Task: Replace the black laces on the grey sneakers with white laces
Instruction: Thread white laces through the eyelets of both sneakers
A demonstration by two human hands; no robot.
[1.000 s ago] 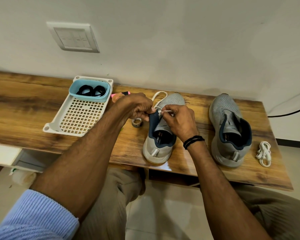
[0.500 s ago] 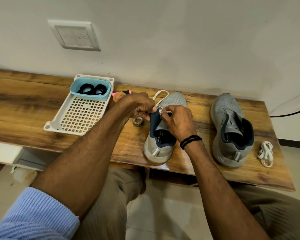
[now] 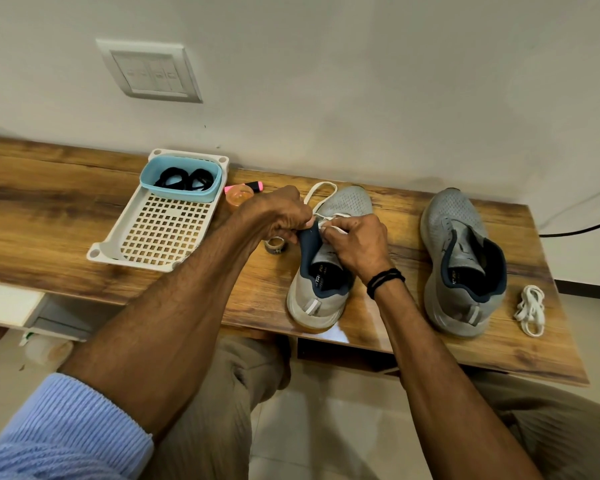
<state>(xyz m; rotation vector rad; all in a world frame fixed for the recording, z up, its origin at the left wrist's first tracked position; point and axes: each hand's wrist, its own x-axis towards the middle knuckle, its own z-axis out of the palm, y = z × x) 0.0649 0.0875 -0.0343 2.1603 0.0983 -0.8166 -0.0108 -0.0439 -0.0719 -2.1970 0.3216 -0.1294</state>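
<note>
Two grey sneakers stand on the wooden desk, heels toward me. Over the left sneaker (image 3: 321, 296), my left hand (image 3: 278, 216) pinches the dark blue collar edge near the eyelets. My right hand (image 3: 355, 242) grips a white lace (image 3: 321, 190) at the same spot; a loop of it lies past the toe. The right sneaker (image 3: 459, 261) has no lace. A bundled second white lace (image 3: 530, 310) lies to its right. Two coiled black laces (image 3: 184, 180) sit in a light blue tub (image 3: 179, 194).
A white perforated tray (image 3: 160, 233) holds the tub at the desk's left. A pink highlighter (image 3: 252, 186), an orange round object (image 3: 239, 195) and a small tape roll (image 3: 275, 244) lie near my left hand. A black cable (image 3: 579, 230) runs at far right. The desk's front edge is close.
Both hands stay at the left sneaker's eyelets with only small finger shifts on the white lace. The camera view shifted slightly.
</note>
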